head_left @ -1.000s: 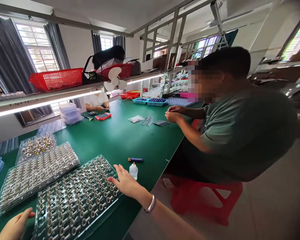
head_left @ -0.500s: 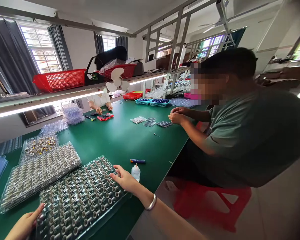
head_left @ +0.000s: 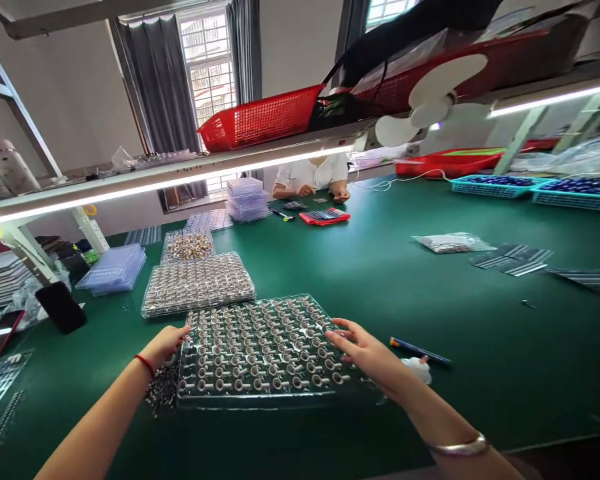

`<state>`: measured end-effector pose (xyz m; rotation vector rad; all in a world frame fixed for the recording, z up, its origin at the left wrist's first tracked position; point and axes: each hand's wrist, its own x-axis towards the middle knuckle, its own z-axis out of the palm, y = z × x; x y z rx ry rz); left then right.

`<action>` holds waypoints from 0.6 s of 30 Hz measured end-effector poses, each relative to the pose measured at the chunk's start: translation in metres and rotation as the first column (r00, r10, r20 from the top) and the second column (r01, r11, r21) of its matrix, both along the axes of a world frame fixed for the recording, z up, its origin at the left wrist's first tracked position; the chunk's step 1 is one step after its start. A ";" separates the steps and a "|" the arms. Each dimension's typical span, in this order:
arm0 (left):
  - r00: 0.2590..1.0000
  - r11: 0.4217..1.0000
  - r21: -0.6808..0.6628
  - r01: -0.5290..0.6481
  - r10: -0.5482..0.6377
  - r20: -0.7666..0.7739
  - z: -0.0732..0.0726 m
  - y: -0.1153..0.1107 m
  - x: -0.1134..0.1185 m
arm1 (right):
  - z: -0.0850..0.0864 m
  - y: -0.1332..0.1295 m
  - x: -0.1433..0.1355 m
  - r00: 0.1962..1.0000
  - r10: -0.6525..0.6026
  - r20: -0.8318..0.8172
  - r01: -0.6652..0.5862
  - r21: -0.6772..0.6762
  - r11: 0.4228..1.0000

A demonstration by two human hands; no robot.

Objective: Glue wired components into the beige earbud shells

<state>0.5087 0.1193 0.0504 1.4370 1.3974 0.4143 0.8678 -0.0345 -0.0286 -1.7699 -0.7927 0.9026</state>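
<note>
In the head view a clear plastic tray [head_left: 265,350] lies in front of me, filled with rows of small white pipe-shaped parts with round cups. My left hand [head_left: 169,341] grips its left edge, thumb on top. On the opposite edge my right hand [head_left: 365,350] holds the tray, fingers bent over the rim. A heap of small dark metal pieces [head_left: 161,390] lies beneath my left wrist, beside the tray. Close to my right hand are a small white bottle [head_left: 419,368], partly hidden by the forearm, and a blue pen-like tube [head_left: 420,351].
Another filled tray stack [head_left: 200,287] touches the far side, with a tray of loose white and yellow parts [head_left: 189,245] behind it. A phone [head_left: 61,307] stands at left. A bag of parts [head_left: 453,243] lies right. Across the table sits a person [head_left: 313,177] beneath a lit shelf.
My view has swung left, so the co-worker at right is out of sight. Both hands stay on the tray, which now sits squarer before me, close against the filled stack.
</note>
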 end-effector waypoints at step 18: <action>0.997 1.000 0.010 -0.030 0.029 0.074 0.007 -0.010 -0.031 | 0.008 -0.018 -0.004 0.997 0.070 0.038 -0.072 0.048 0.996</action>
